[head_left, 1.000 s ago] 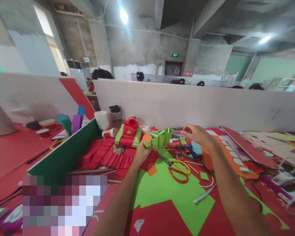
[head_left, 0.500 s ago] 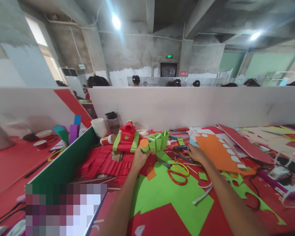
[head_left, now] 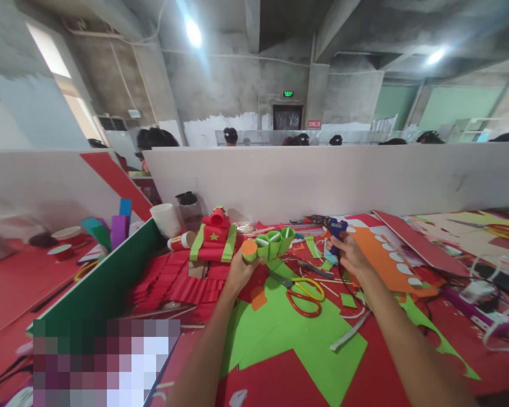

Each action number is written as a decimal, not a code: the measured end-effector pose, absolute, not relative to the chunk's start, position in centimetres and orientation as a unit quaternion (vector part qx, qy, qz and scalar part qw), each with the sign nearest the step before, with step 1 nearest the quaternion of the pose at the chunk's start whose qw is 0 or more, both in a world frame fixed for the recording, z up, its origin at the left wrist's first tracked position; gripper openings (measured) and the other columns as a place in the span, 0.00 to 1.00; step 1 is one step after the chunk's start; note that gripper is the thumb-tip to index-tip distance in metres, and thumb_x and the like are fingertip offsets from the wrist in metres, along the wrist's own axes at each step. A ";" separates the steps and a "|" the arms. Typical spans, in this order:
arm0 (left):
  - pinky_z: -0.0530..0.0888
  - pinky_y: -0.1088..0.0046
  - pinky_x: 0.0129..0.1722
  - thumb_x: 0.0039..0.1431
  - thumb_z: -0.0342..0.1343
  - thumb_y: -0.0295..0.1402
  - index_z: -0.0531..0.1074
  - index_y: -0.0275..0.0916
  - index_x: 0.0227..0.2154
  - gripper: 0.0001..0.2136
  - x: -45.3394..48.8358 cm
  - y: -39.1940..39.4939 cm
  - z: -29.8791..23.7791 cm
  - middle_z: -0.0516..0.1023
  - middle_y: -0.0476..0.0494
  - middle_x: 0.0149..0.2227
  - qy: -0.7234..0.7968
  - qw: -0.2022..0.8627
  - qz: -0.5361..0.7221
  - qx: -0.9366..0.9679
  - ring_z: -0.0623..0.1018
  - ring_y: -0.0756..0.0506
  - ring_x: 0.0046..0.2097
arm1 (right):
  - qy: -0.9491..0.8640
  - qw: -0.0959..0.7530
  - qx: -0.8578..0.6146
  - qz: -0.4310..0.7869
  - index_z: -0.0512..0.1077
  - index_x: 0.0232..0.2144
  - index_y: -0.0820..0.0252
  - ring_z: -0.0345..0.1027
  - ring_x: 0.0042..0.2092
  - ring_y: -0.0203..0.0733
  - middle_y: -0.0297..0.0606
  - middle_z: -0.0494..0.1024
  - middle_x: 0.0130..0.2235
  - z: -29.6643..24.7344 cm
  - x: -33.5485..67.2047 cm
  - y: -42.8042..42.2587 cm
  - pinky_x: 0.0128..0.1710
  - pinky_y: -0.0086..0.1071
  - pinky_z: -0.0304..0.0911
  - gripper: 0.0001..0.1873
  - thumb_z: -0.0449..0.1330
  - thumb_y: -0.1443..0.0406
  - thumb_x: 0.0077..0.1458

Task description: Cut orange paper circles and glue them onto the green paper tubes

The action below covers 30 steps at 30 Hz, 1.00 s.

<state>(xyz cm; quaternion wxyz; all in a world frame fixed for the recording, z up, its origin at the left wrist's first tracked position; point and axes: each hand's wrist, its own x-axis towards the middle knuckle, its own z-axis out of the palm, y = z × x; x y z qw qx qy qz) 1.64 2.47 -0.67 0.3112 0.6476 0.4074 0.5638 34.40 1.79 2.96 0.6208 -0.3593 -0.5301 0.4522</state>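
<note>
My left hand (head_left: pixel 242 271) is closed around a row of green paper rolls (head_left: pixel 275 244), with an orange disc (head_left: pixel 249 249) at the near end. A blue glue gun (head_left: pixel 336 226) is gripped in my right hand (head_left: pixel 348 251), raised a little off the table, its nozzle pointing left. Below and between my hands, scissors (head_left: pixel 307 297) with red and yellow handles lie on a green paper sheet (head_left: pixel 271 333). A red paper model (head_left: pixel 214 237) with green strips and a star stands behind my left hand.
Folded red paper strips (head_left: pixel 169 282) lie at left beside a green board (head_left: pixel 102 288). Orange paper with white discs (head_left: pixel 384 260) is at right. A white cup (head_left: pixel 164 220) stands near the white partition (head_left: pixel 280 181). Behind the partition, several people's heads show.
My right hand has picked up the glue gun from the table and lifted it, slightly to the right. My left hand still holds the green rolls in about the same place.
</note>
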 end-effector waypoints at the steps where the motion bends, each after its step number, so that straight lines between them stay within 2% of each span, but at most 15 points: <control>1: 0.76 0.61 0.48 0.50 0.65 0.37 0.73 0.36 0.39 0.15 1.7 2.5 -0.7 0.81 0.39 0.44 0.402 0.306 0.564 0.653 0.79 0.40 0.45 | -0.528 0.621 -0.342 0.467 0.63 0.28 0.55 0.62 0.26 0.37 0.28 0.64 0.24 3.3 34.0 1.5 0.26 0.31 0.62 0.24 0.73 0.52 0.42; 4: 0.75 0.61 0.50 0.51 0.65 0.37 0.73 0.37 0.40 0.15 1.8 2.6 -1.2 0.80 0.40 0.44 0.394 0.298 0.552 0.672 0.79 0.40 0.46 | -0.538 0.610 -0.331 0.479 0.61 0.24 0.55 0.57 0.24 0.35 0.27 0.60 0.22 3.8 32.7 0.6 0.23 0.31 0.59 0.25 0.71 0.49 0.47; 7: 0.75 0.62 0.49 0.52 0.65 0.38 0.73 0.37 0.42 0.16 1.7 2.8 -1.7 0.80 0.41 0.43 0.396 0.294 0.537 0.685 0.78 0.42 0.44 | -0.597 0.567 -0.380 0.422 0.63 0.24 0.56 0.57 0.23 0.35 0.28 0.63 0.21 4.2 31.3 -0.3 0.23 0.31 0.57 0.25 0.66 0.45 0.52; 10: 0.75 0.64 0.47 0.53 0.65 0.39 0.73 0.37 0.42 0.16 1.6 2.9 -2.0 0.79 0.43 0.41 0.399 0.279 0.531 0.694 0.78 0.43 0.43 | -0.689 0.493 -0.437 0.302 0.69 0.26 0.57 0.63 0.25 0.38 0.32 0.70 0.23 4.6 29.8 -1.4 0.26 0.32 0.60 0.22 0.62 0.46 0.56; 13: 0.75 0.65 0.46 0.53 0.64 0.39 0.73 0.37 0.42 0.16 1.6 2.9 -2.1 0.79 0.43 0.41 0.396 0.269 0.522 0.706 0.78 0.43 0.42 | -0.759 0.435 -0.439 0.206 0.74 0.33 0.56 0.71 0.33 0.44 0.34 0.77 0.29 4.8 28.4 -2.2 0.35 0.36 0.66 0.16 0.59 0.50 0.61; 16: 0.75 0.67 0.45 0.54 0.64 0.39 0.73 0.38 0.42 0.15 1.6 2.7 -1.9 0.78 0.44 0.40 0.392 0.263 0.514 0.716 0.77 0.44 0.41 | -0.778 0.432 -0.433 0.144 0.73 0.36 0.54 0.72 0.37 0.47 0.36 0.79 0.33 4.7 27.5 -2.6 0.39 0.37 0.68 0.13 0.58 0.52 0.62; 21: 0.74 0.67 0.46 0.55 0.63 0.38 0.73 0.38 0.44 0.15 1.8 2.3 -1.3 0.79 0.42 0.42 0.372 0.256 0.499 0.740 0.78 0.43 0.43 | -0.802 0.424 -0.413 0.087 0.69 0.29 0.54 0.69 0.33 0.45 0.36 0.74 0.30 4.5 27.0 -2.5 0.33 0.36 0.66 0.15 0.57 0.53 0.63; 25: 0.74 0.66 0.47 0.56 0.63 0.37 0.73 0.37 0.45 0.16 1.9 2.2 -1.0 0.79 0.41 0.44 0.367 0.251 0.495 0.746 0.78 0.42 0.45 | -0.825 0.406 -0.391 0.047 0.68 0.28 0.55 0.67 0.32 0.44 0.37 0.72 0.30 4.8 27.0 -2.6 0.33 0.36 0.65 0.15 0.56 0.54 0.64; 30: 0.74 0.65 0.46 0.54 0.64 0.38 0.74 0.38 0.42 0.14 2.0 2.3 -1.0 0.79 0.42 0.42 0.380 0.246 0.492 0.743 0.78 0.42 0.43 | -0.829 0.402 -0.385 0.046 0.68 0.28 0.54 0.67 0.31 0.43 0.36 0.72 0.29 5.3 27.1 -3.0 0.32 0.35 0.64 0.15 0.56 0.54 0.65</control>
